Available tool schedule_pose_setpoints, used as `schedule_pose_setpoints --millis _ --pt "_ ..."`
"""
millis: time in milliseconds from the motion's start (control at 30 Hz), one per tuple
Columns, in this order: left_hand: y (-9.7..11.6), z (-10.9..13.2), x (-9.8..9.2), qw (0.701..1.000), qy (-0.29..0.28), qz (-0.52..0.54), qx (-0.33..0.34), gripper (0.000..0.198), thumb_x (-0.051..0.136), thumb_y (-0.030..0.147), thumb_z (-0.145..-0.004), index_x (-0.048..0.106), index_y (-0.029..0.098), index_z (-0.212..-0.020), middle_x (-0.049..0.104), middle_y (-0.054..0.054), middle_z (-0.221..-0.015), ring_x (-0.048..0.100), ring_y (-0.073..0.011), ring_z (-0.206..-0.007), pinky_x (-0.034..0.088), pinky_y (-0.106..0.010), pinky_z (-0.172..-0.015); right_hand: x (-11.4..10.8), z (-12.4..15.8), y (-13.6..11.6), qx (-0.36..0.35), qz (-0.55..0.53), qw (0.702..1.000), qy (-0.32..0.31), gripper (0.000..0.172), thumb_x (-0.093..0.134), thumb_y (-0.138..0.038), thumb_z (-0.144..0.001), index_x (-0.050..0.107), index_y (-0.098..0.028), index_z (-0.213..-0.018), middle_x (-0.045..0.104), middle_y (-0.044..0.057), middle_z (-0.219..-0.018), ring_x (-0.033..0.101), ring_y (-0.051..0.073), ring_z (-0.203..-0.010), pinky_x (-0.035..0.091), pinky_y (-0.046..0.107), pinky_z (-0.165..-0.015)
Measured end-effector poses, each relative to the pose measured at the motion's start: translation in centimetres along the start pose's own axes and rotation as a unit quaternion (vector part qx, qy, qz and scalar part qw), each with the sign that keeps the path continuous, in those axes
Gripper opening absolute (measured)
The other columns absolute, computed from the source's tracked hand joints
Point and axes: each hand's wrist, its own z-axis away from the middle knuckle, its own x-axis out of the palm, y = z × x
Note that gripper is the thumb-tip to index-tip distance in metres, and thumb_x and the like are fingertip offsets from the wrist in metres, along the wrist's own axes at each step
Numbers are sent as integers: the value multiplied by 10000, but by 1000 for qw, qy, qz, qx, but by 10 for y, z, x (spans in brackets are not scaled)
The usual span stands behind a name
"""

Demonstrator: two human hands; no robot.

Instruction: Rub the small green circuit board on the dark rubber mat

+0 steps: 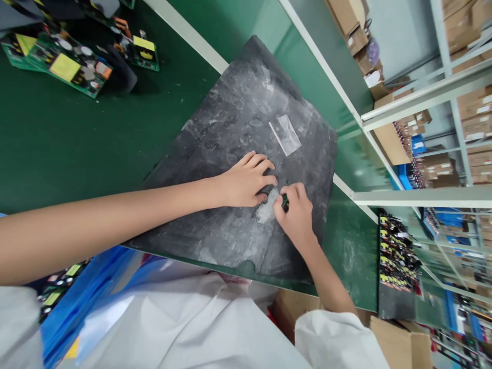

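Observation:
My left hand [249, 179] lies on a worn black mat [215, 138], its fingers spread and slightly bent, with nothing seen in its grasp. Beside its thumb is a whitish patch [266, 209], perhaps powder or tiny clear bits; I cannot tell which. At the right edge of that patch, my right hand [296, 212] is closed around a small dark green piece [285, 203]. Most of this piece is hidden by the fingers, so its kind does not show. Farther up the mat lies a small, flat clear plastic rectangle [285, 135], apart from both hands.
Circuit boards with yellow-topped parts [65, 66] sit on the green table [96, 138] at upper left. A blue bin [96, 292] with more boards stands below the table edge. A tray of boards [397, 251], cardboard boxes [400, 338] and a white metal frame [418, 197] are at right.

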Motion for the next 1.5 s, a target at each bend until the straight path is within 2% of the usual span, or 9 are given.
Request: schedule_pose_setpoints --millis 167,333,467,667,800,1000,1133,1300,1500 --pt "0 1 0 1000 4 7 3 332 593 279 -782 589 220 -1109 442 -109 -1307 313 -336 -1285 206 -569 -1098 -2 8 -11 -81 -26 995 -56 127 396 -238 -866 511 -184 -858 483 56 -830 511 179 -690 423 260 -539" --pt "-1 1 1 1000 -4 10 0 345 581 283 -791 585 209 -1129 426 -120 -1321 296 -342 -1290 177 -560 -1106 -3 6 -8 -5 2 1000 -13 131 388 -234 -867 507 -185 -846 473 55 -829 511 177 -686 420 258 -538" --pt "-2 1 1 1000 -5 11 8 340 571 292 -804 574 208 -1134 417 -121 -1327 290 -341 -1292 179 -558 -1104 -3 5 -9 -95 -9 993 -65 109 408 -223 -846 509 -182 -852 472 56 -829 496 173 -666 403 252 -514" --pt "-1 0 2 1000 2 2 7 341 576 286 -793 586 211 -1126 431 -122 -1319 303 -350 -1284 200 -563 -1095 -1 1 -3 -8 6 1000 -8 118 390 -231 -855 500 -188 -852 471 56 -843 510 178 -696 411 260 -530" --pt "0 0 1 1000 -5 8 5 338 576 293 -794 579 216 -1123 430 -115 -1320 308 -341 -1284 193 -563 -1102 -3 6 -8 -97 -10 993 -59 117 398 -235 -849 504 -187 -854 471 55 -827 499 178 -671 399 260 -503" --pt "-1 0 1 1000 0 7 4 347 584 288 -783 591 210 -1122 436 -119 -1314 305 -350 -1281 194 -558 -1098 -2 2 -2 -5 10 1000 -13 126 390 -230 -855 508 -185 -852 474 59 -842 513 186 -702 418 266 -533" --pt "-1 1 1 1000 3 9 8 341 589 289 -782 586 216 -1116 439 -114 -1313 315 -344 -1275 203 -571 -1092 -3 4 -7 -94 -9 994 -54 119 409 -238 -849 515 -183 -855 480 55 -824 503 182 -678 410 264 -520" --pt "-1 0 1 1000 2 -1 7 343 584 290 -786 592 211 -1119 439 -118 -1309 312 -347 -1278 204 -563 -1096 -4 -1 -3 18 0 1000 -16 109 398 -216 -844 502 -189 -831 473 50 -830 510 177 -689 402 260 -526" --pt "-1 0 1 1000 0 3 11 346 579 287 -791 578 211 -1128 435 -120 -1316 313 -348 -1279 214 -572 -1088 -4 4 -10 -87 -19 994 -60 120 392 -239 -845 502 -194 -835 477 43 -807 492 166 -641 387 254 -489"
